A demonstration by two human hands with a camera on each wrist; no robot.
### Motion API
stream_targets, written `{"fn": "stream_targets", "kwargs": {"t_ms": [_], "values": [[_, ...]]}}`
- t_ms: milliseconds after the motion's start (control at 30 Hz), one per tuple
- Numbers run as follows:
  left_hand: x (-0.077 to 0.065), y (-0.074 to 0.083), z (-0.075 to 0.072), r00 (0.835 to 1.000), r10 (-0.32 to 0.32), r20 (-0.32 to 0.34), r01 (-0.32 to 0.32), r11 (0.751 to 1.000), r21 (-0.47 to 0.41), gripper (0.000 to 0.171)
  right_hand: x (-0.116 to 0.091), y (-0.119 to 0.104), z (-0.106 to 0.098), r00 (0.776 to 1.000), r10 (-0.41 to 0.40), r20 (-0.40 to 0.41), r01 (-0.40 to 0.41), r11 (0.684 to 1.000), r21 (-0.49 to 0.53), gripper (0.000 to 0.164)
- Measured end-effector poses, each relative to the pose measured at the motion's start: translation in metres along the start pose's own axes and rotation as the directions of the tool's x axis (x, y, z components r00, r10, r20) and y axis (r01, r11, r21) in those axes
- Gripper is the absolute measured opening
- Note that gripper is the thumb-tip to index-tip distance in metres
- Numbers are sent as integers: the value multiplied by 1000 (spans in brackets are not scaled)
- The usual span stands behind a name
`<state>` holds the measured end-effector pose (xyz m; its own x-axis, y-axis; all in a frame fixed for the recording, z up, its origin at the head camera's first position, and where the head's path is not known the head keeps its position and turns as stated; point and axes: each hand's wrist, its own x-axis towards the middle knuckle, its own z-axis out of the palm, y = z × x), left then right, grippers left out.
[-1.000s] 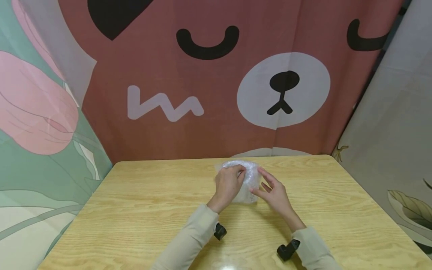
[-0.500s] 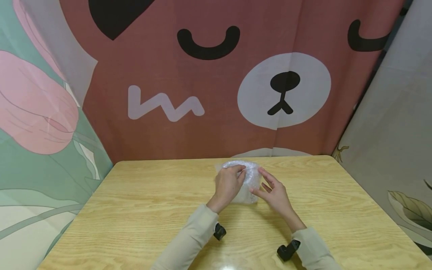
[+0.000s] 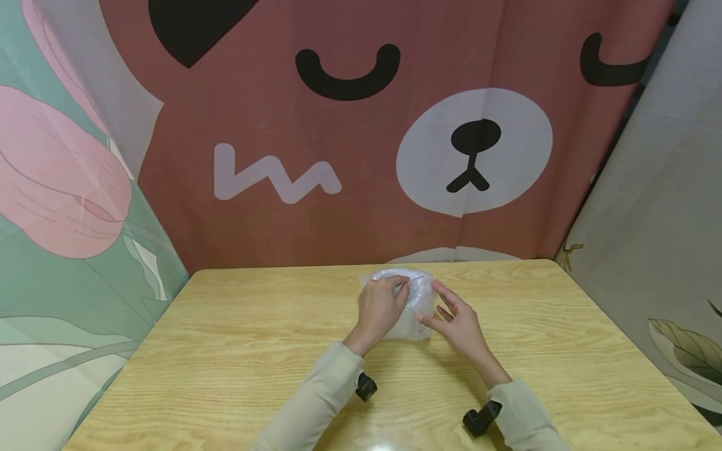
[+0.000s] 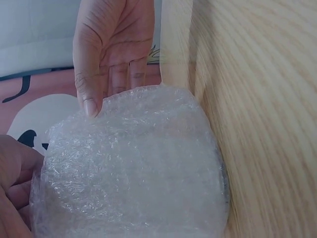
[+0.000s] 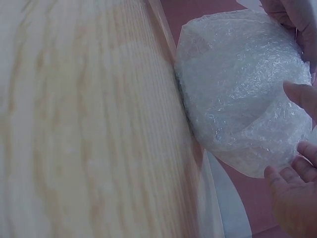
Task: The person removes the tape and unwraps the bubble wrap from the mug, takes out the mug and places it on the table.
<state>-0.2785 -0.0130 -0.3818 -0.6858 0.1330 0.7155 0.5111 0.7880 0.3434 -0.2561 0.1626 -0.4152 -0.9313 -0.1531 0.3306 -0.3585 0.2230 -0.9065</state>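
Observation:
A bundle in clear bubble wrap (image 3: pixel 418 304) stands near the back edge of the table, between my hands. What lies inside does not show through the cloudy film. My left hand (image 3: pixel 379 311) pinches the wrap near its top, thumb against bent fingers. At the bundle's right edge, my right hand (image 3: pixel 464 327) steadies it with the thumb on the near face and the fingers spread along the side. From the left wrist, the bubble wrap (image 4: pixel 138 163) looks rounded and crinkled, with the right thumb (image 4: pixel 90 101) on its edge. Loose layers fold over it in the right wrist view.
The wooden table (image 3: pixel 242 357) runs back to a curtain (image 3: pixel 271 232) printed with a brown bear. More printed curtains hang at the left and right. A small black camera (image 3: pixel 366 387) sits at my left wrist, another black camera (image 3: pixel 481 418) at my right.
My left hand has shifted very slightly to the left, still pinching the wrap. The right hand and the bundle look the same as before.

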Motion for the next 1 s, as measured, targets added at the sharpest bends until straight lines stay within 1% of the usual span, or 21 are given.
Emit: {"fn": "stream_targets", "kwargs": {"t_ms": [100,200,433,633,700,867,933,1000], "values": [[1,0,0,1000,-11,11,11,1000,-13,12,-3,-12,1,1000,3,5,-3,1000,-19,71],[1,-1,0,1000,-25,15,25,999,-30,13,-5,-17,1,1000,7,5,-7,1000,-29,70],[3,-2,-2,998,-59,-5,58,987,-147,11,-4,-15,1,1000,5,-1,-5,1000,-25,70],[4,-3,-3,997,-78,2,76,975,-209,12,-3,-14,2,1000,8,-7,-8,1000,-25,70],[5,-4,-3,996,-90,11,91,967,-239,12,-3,-11,1,1000,5,-5,-5,1000,-14,71],[6,-3,-3,992,-124,26,126,948,-294,12,3,17,0,1000,-18,-13,18,1000,-5,73],[6,-4,-4,991,-129,24,130,942,-311,11,5,25,0,1000,-27,-15,27,1000,-15,74],[6,-4,-4,990,-136,23,136,934,-330,11,5,26,0,1000,-23,-16,23,1000,-14,74]]}}
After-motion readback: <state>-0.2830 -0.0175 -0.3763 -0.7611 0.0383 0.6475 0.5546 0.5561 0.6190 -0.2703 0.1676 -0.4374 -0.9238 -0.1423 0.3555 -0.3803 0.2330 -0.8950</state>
